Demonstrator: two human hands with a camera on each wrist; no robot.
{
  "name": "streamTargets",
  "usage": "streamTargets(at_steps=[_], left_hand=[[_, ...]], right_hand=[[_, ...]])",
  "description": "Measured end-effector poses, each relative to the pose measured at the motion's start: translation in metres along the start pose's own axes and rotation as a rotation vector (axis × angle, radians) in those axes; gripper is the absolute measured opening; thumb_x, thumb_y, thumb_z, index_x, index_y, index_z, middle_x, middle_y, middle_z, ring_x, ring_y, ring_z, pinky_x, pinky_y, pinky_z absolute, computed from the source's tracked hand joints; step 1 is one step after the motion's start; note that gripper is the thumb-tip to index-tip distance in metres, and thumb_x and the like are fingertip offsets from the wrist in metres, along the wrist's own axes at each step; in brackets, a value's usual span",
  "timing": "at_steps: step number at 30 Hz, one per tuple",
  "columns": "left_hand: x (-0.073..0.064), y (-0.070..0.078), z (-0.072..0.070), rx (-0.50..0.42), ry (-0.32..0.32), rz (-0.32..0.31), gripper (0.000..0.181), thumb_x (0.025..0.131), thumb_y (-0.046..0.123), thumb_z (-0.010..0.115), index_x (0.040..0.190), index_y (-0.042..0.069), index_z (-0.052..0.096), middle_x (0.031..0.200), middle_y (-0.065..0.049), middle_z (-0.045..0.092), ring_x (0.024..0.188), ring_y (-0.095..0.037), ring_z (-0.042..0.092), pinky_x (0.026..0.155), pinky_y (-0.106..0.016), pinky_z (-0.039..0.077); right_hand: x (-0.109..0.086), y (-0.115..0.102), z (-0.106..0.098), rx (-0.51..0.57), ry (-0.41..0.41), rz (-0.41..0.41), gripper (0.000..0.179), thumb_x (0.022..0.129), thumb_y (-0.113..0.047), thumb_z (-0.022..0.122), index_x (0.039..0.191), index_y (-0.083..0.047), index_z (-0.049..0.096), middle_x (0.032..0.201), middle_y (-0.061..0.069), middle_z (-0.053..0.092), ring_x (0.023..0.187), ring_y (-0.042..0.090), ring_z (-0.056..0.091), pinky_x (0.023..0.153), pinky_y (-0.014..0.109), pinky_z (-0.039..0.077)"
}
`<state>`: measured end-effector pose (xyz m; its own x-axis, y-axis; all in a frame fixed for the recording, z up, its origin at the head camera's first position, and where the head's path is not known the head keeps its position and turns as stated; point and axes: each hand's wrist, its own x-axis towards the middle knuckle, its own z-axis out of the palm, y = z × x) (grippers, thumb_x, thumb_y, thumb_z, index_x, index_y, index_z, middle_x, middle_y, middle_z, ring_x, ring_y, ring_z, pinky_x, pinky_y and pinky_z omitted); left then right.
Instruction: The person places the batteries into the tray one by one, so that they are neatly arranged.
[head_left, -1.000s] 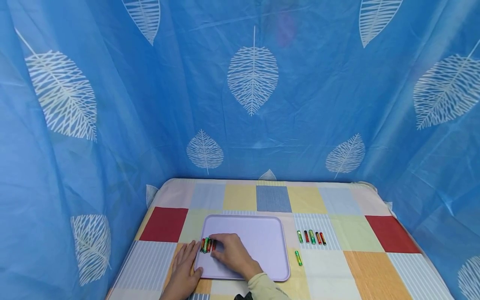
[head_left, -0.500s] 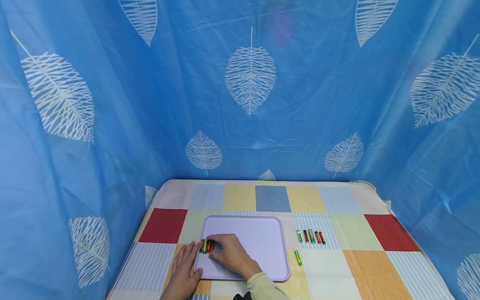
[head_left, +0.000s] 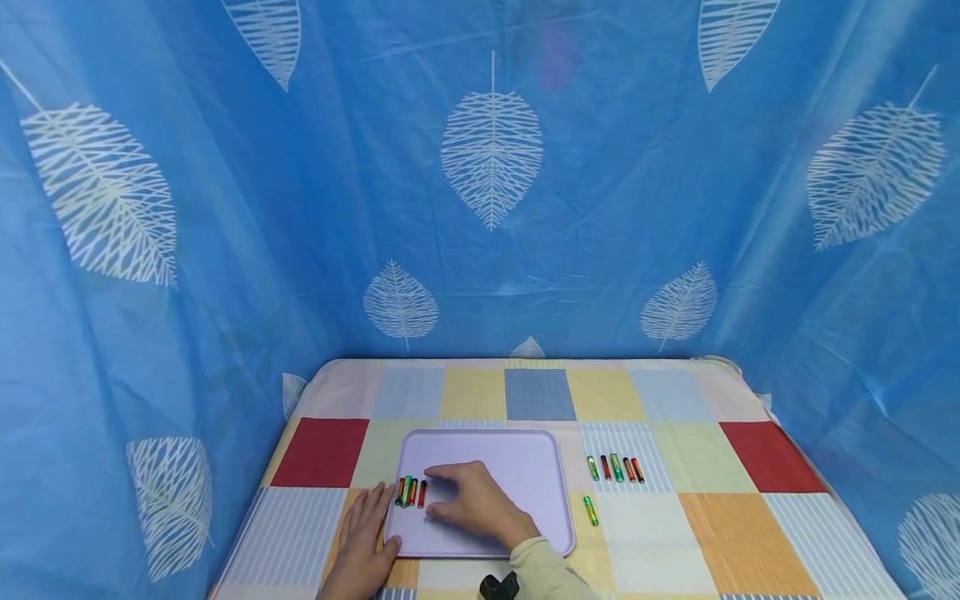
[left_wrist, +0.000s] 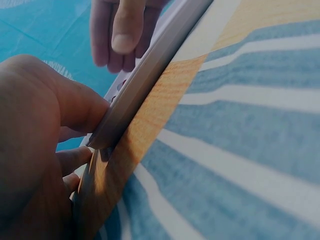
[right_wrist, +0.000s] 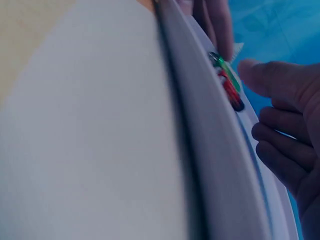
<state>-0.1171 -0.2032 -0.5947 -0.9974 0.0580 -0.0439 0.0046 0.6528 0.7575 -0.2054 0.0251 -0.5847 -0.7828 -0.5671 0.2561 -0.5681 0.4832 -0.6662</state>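
Note:
Several small batteries, black-and-red and green, lie side by side near the tray's left edge. A red battery (head_left: 422,494) lies at the right end of that row, slightly apart, by a green battery (head_left: 407,492) and others. My right hand (head_left: 476,504) hovers over the lilac tray (head_left: 517,467) just right of them, thumb and fingers spread with nothing between. In the right wrist view, red and green batteries (right_wrist: 231,90) show past the tray rim beside the right thumb. My left hand (head_left: 363,542) rests along the tray's left edge, its thumb (left_wrist: 87,105) pressing the rim near the front corner.
On the patchwork tablecloth (head_left: 645,533), right of the tray, stands a row of several batteries (head_left: 617,467). Closer to the front lies a single green battery (head_left: 591,510). A blue curtain (head_left: 495,292) with white leaf prints surrounds the table.
My right hand has let go of the red battery at the row's right end and drawn back to the right, its fingers spreading. The left hand stays on the tray edge.

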Motion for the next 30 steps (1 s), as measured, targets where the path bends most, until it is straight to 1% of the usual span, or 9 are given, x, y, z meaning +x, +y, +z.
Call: streamTargets(at_steps=[7, 11, 16, 23, 26, 30], left_hand=[[-0.002, 0.000, 0.001, -0.004, 0.024, 0.012, 0.080, 0.089, 0.001, 0.072, 0.164, -0.001, 0.046, 0.172, -0.033, 0.034, 0.162, -0.057, 0.012, 0.130, -0.076, 0.003], [-0.001, 0.000, 0.001, -0.011, 0.027, 0.019, 0.080, 0.088, 0.000, 0.073, 0.163, -0.002, 0.046, 0.172, -0.034, 0.034, 0.162, -0.057, 0.012, 0.130, -0.076, 0.002], [-0.001, 0.000, 0.000, -0.010, 0.019, 0.032, 0.081, 0.088, 0.001, 0.074, 0.163, -0.002, 0.045, 0.171, -0.035, 0.034, 0.161, -0.058, 0.013, 0.129, -0.077, 0.004], [-0.001, 0.000, 0.000, -0.016, 0.016, 0.031, 0.081, 0.088, 0.001, 0.074, 0.164, -0.002, 0.045, 0.172, -0.034, 0.034, 0.161, -0.058, 0.013, 0.129, -0.078, 0.003], [-0.001, 0.000, 0.001, -0.026, 0.014, 0.020, 0.081, 0.088, 0.001, 0.074, 0.164, -0.002, 0.045, 0.172, -0.034, 0.034, 0.161, -0.058, 0.012, 0.129, -0.077, 0.001], [-0.001, -0.001, 0.001, -0.030, 0.016, 0.011, 0.081, 0.087, 0.002, 0.073, 0.163, -0.003, 0.045, 0.171, -0.035, 0.034, 0.161, -0.057, 0.012, 0.130, -0.077, 0.000]], right_hand=[[-0.012, 0.006, -0.023, 0.092, -0.047, 0.100, 0.056, 0.088, -0.030, 0.093, 0.139, -0.012, 0.077, 0.137, -0.001, 0.077, 0.130, 0.015, 0.072, 0.112, 0.034, 0.059], [-0.020, 0.010, -0.037, 0.116, -0.048, 0.126, 0.058, 0.087, -0.033, 0.093, 0.139, -0.013, 0.077, 0.138, -0.004, 0.077, 0.129, 0.017, 0.073, 0.112, 0.035, 0.059], [-0.031, 0.014, -0.055, 0.139, -0.051, 0.130, 0.057, 0.088, -0.032, 0.093, 0.139, -0.011, 0.077, 0.138, -0.003, 0.077, 0.129, 0.022, 0.074, 0.112, 0.036, 0.059], [-0.045, 0.025, -0.077, 0.146, -0.044, 0.131, 0.057, 0.089, -0.033, 0.092, 0.139, -0.010, 0.076, 0.139, -0.002, 0.077, 0.128, 0.026, 0.074, 0.111, 0.035, 0.060], [-0.052, 0.028, -0.086, 0.164, -0.035, 0.143, 0.056, 0.090, -0.032, 0.091, 0.139, -0.009, 0.076, 0.138, -0.001, 0.077, 0.128, 0.029, 0.074, 0.111, 0.036, 0.060], [-0.062, 0.033, -0.097, 0.159, -0.026, 0.145, 0.054, 0.091, -0.030, 0.090, 0.138, -0.007, 0.076, 0.138, 0.001, 0.077, 0.127, 0.030, 0.075, 0.111, 0.037, 0.060]])
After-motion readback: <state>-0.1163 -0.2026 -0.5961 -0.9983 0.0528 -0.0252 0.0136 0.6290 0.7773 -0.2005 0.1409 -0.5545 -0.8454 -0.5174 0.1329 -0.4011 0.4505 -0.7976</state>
